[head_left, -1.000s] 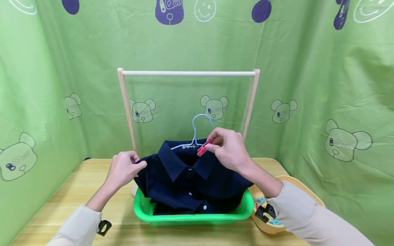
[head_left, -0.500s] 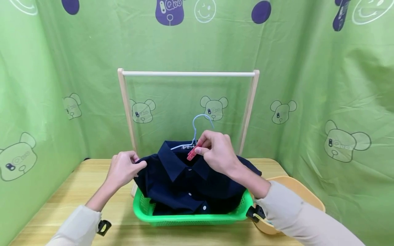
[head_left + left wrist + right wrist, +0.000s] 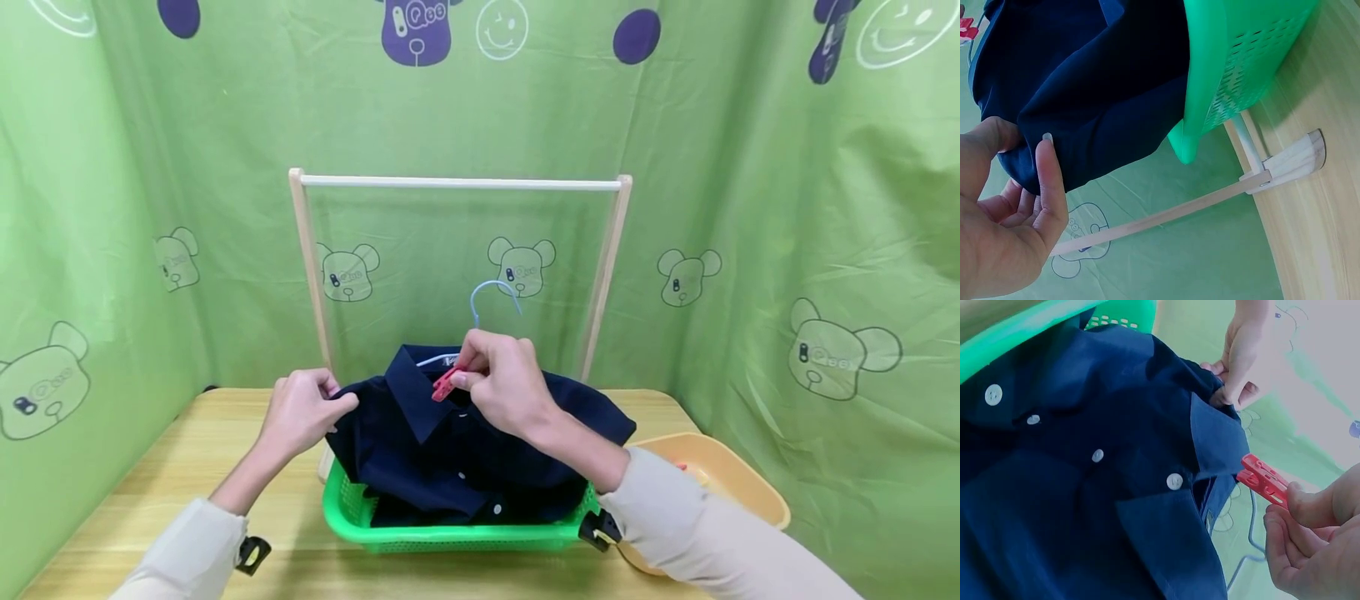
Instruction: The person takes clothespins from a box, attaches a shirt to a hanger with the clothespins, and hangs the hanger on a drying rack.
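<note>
A dark navy button-up shirt (image 3: 420, 467) with a collar lies bunched in a green plastic basket (image 3: 480, 535). Inside its neck sits a pale blue hanger (image 3: 495, 283), whose hook rises above the collar. My left hand (image 3: 300, 412) pinches the shoulder of the shirt at the left, thumb and fingers on either side of the cloth in the left wrist view. Between thumb and fingers, my right hand (image 3: 506, 383) holds a red clothespin (image 3: 446, 385) in front of the collar. The right wrist view shows the clothespin's free end close to the collar's edge.
Behind the basket stands a wooden rack (image 3: 307, 258) with a white top bar (image 3: 461, 182). A yellow-orange tub (image 3: 750, 479) with small items is at the right, partly hidden by my right sleeve. A printed green curtain (image 3: 465, 108) encloses the wooden table (image 3: 172, 483).
My right hand has moved left across the collar with the red clothespin, now covering the hanger's neck. The left hand keeps its pinch on the shirt's shoulder.
</note>
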`<action>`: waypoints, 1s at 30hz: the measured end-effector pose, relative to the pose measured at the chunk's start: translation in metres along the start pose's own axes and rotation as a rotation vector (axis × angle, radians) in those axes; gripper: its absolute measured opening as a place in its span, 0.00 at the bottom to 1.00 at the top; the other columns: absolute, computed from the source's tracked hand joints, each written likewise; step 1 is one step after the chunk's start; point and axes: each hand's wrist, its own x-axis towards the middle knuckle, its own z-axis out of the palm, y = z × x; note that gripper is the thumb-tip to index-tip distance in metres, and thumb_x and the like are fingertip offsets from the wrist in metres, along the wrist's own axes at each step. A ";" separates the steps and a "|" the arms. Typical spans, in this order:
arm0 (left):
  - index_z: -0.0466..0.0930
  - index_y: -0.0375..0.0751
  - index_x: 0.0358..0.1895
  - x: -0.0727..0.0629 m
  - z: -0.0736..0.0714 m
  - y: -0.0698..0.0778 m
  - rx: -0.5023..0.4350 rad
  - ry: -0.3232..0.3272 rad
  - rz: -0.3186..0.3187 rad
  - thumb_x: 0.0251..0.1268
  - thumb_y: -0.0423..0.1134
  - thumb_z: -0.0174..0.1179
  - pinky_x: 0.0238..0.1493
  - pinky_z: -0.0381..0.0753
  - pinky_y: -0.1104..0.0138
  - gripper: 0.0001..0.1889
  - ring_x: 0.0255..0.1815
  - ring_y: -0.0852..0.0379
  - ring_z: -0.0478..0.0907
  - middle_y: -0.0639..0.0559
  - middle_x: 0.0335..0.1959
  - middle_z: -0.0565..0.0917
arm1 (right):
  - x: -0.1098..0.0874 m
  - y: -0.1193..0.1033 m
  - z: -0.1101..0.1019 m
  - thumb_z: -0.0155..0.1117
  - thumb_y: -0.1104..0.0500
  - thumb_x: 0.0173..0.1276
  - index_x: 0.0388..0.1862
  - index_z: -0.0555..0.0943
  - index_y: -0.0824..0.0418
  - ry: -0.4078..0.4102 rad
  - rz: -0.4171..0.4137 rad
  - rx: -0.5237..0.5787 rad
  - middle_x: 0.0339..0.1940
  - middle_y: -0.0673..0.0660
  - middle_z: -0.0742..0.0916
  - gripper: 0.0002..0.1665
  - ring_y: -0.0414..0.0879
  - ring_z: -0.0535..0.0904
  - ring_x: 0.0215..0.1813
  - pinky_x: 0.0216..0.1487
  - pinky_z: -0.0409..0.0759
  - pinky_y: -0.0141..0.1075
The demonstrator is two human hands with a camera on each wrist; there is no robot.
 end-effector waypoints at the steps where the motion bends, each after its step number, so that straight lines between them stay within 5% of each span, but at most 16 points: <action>1: 0.76 0.43 0.23 0.000 0.000 0.000 0.001 0.001 0.000 0.54 0.39 0.64 0.20 0.75 0.66 0.08 0.12 0.64 0.80 0.55 0.14 0.81 | -0.001 0.000 0.002 0.74 0.68 0.60 0.26 0.82 0.57 0.002 -0.009 0.005 0.26 0.50 0.91 0.09 0.36 0.87 0.29 0.35 0.83 0.33; 21: 0.76 0.43 0.21 -0.002 -0.001 0.003 0.022 0.007 -0.003 0.52 0.39 0.63 0.19 0.73 0.66 0.07 0.13 0.63 0.80 0.56 0.12 0.80 | 0.005 -0.012 0.032 0.74 0.68 0.58 0.27 0.83 0.58 0.101 -0.173 0.050 0.29 0.51 0.91 0.08 0.39 0.87 0.29 0.31 0.79 0.28; 30: 0.77 0.43 0.22 -0.001 0.000 0.003 0.029 0.001 0.005 0.53 0.39 0.64 0.19 0.72 0.66 0.08 0.13 0.62 0.79 0.57 0.12 0.80 | 0.009 -0.011 0.047 0.73 0.67 0.61 0.30 0.82 0.58 0.112 -0.237 -0.018 0.31 0.51 0.91 0.07 0.40 0.87 0.34 0.36 0.80 0.29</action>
